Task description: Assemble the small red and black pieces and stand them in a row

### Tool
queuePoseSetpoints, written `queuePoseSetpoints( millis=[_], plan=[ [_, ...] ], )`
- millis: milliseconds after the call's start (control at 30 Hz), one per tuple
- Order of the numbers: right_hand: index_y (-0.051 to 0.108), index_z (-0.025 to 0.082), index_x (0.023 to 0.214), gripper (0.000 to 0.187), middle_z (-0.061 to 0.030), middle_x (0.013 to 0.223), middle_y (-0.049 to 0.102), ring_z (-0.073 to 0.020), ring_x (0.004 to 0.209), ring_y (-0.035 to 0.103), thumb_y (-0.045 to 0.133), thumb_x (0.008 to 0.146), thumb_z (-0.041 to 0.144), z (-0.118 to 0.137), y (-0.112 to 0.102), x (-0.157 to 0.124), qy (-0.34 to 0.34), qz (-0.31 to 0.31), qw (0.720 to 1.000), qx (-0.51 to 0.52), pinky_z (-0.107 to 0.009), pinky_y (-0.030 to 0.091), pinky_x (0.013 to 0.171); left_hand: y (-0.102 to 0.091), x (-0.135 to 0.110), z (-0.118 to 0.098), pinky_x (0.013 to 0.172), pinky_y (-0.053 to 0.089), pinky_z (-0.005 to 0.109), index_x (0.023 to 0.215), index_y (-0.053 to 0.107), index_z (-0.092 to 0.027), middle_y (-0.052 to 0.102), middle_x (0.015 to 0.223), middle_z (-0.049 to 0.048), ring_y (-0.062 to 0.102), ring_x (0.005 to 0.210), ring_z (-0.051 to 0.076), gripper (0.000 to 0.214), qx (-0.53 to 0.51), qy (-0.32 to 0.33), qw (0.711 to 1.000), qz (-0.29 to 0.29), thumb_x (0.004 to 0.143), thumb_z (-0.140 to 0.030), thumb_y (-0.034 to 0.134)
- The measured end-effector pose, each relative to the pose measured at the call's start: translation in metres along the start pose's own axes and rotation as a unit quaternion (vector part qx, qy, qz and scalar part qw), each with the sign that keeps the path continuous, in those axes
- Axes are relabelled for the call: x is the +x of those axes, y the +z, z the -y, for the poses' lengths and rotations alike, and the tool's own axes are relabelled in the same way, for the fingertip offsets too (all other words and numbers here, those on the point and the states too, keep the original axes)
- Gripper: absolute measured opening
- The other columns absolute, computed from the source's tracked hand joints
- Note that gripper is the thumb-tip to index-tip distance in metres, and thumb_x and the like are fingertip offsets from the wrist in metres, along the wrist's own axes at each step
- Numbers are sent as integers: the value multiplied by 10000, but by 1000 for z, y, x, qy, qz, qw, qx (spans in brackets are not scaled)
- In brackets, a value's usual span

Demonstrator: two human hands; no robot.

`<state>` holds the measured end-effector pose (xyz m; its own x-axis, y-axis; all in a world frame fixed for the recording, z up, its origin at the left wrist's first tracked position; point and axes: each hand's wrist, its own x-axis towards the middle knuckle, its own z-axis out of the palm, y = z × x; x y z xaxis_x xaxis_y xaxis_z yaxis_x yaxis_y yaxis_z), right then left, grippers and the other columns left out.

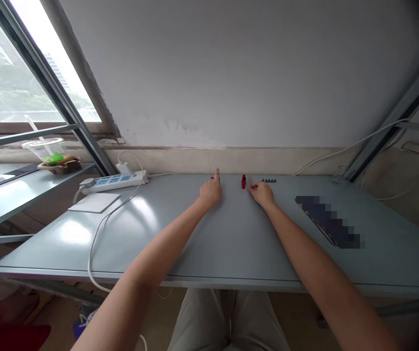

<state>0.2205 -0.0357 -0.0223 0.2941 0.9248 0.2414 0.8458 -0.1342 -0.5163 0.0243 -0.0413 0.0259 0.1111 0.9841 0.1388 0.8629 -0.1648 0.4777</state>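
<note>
1. The grey table [209,243] before me carries everything here.
2. A white power strip [116,181] lies along its far edge, with a white charger [124,168] plugged into it.
3. Just in front of the power strip lies a flat white pad [94,202].
4. A white cable [101,229] runs from the power strip over the near edge.
5. Well right of the power strip sits a small red piece [243,182], between my left hand [211,191] and right hand [262,192], both resting on the top.
6. Farther right stands a row of small dark pieces [269,181].
7. Farthest from the power strip lies a flat dark object [328,222], blurred.
</note>
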Motion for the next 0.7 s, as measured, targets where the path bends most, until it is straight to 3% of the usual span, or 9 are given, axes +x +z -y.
queuePoseSetpoints(
  millis=[133, 267, 367, 533, 600, 700],
  plan=[
    [674, 191, 851, 187, -69, 847, 673, -184, 825, 609, 582, 744, 314, 0, 0, 0, 1, -4, 1000, 0, -258, 434, 684, 4, 4, 7, 776, 398, 353, 1305, 375, -232, 595, 994, 143, 565, 933, 276, 517, 43, 19, 999, 3, 800, -190, 473],
    [672, 185, 861, 198, -77, 862, 672, -185, 843, 608, 580, 747, 318, 0, -1, 0, 2, 1, 1000, 0, -260, 435, 698, 8, 10, 8, 758, 399, 369, 1001, 586, -183, 606, 918, 136, 572, 867, 267, 235, -7, 38, 998, -53, 810, -186, 448],
    [668, 187, 872, 204, -77, 875, 672, -183, 853, 606, 579, 748, 323, 0, 0, 0, 3, 5, 1000, 1, -261, 435, 708, 8, 12, 6, 737, 407, 336, 836, 602, -180, 617, 854, 112, 563, 828, 224, 129, -114, 12, 990, -77, 790, -181, 481],
    [660, 180, 896, 227, -84, 897, 665, -193, 861, 604, 571, 757, 336, 0, 0, 1, 0, 13, 1000, -12, -268, 431, 713, 12, 2, 5, 635, 429, 265, 821, 585, -159, 631, 812, 89, 544, 656, 133, 91, -346, -66, 936, -4, 735, -171, 558],
    [654, 172, 904, 231, -96, 899, 660, -203, 864, 601, 560, 769, 334, 0, -2, 0, -10, 16, 999, -32, -273, 428, 712, 19, -4, 8, 632, 432, 260, 846, 581, -155, 633, 819, 85, 543, 646, 122, 116, -379, -76, 922, -5, 734, -168, 560],
    [635, 148, 906, 225, -131, 895, 646, -227, 856, 596, 534, 791, 313, 4, -8, -6, -30, 28, 995, -89, -292, 421, 706, 30, -11, 14, 674, 436, 263, 842, 578, -148, 631, 787, 82, 564, 726, 139, 108, -376, -59, 924, -29, 738, -155, 549]
  ],
)
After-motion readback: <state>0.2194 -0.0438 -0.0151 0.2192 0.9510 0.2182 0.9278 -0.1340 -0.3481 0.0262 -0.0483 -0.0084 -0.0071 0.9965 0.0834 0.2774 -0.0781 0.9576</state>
